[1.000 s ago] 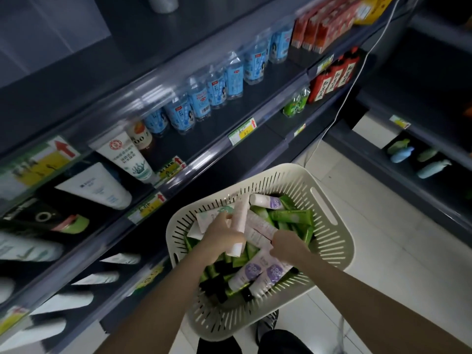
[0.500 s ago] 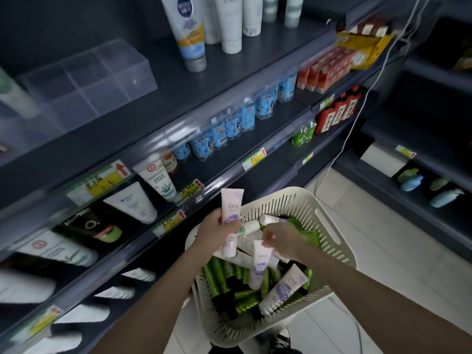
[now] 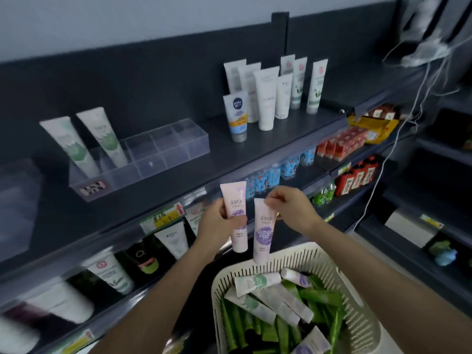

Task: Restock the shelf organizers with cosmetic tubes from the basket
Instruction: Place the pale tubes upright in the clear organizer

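Just left of the frame's centre, the left hand [image 3: 219,221] has its fingers curled around the middle of a pink tube with a purple emblem [image 3: 234,215], thumb pressed across the front of the label; the tube stands nearly upright, crimped flat end up and cap end down. Right beside it, the right hand [image 3: 288,206] pinches the top crimped edge of a second pink tube [image 3: 263,231] between thumb and fingertips, so that tube hangs straight down from the pinch, its lower end just above the rim of the cream slotted basket [image 3: 357,297] at the lower right of the frame. The two tubes are side by side, close but whether they touch cannot be told. Both forearms rise from the bottom edge toward the centre, the left from lower left, the right from lower right across the basket. Inside the basket lie more tubes, green ones [image 3: 314,295] and pale ones with green or purple marks. At centre left, on the dark shelf [image 3: 229,159] above the hands, a clear divided organizer [image 3: 163,152] holds two white-and-green tubes [image 3: 102,139] leaning in its left end; its other compartments look unfilled.
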Tool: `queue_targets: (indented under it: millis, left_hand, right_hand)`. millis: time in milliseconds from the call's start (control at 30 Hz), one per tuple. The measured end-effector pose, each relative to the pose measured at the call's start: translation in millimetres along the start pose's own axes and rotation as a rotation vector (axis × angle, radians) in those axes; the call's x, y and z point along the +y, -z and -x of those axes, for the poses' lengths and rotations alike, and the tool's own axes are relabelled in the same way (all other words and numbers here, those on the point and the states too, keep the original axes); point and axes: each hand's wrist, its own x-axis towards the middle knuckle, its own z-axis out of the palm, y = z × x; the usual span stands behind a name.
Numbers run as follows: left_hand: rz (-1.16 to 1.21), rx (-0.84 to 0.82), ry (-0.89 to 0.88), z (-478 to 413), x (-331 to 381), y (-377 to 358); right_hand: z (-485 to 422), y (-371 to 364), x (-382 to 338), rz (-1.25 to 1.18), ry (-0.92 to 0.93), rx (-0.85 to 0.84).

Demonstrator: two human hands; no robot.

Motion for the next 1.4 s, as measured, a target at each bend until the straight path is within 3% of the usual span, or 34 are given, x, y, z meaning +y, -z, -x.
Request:
queue_targets:
  millis: [300, 467, 833, 1400]
  left_hand:
    - [0.01, 0.214, -0.169, -1, 55, 95]
    - [-0.009, 0.413, -0.209, -6, 72, 160]
    - [-0.107, 0.731, -0.206, -35, 61, 274]
    - [-0.316, 0.628, -0.049, -76, 4, 297]
  right_hand:
    - [-41, -13, -124, -0.082, 0.278, 0.053]
    - [-66, -44, -186, -0.087, 0.397, 0.087]
    - [-104, -122, -269, -0.088, 0.52, 0.167]
    - [-164, -191, -262, 0.189, 0.513, -0.061]
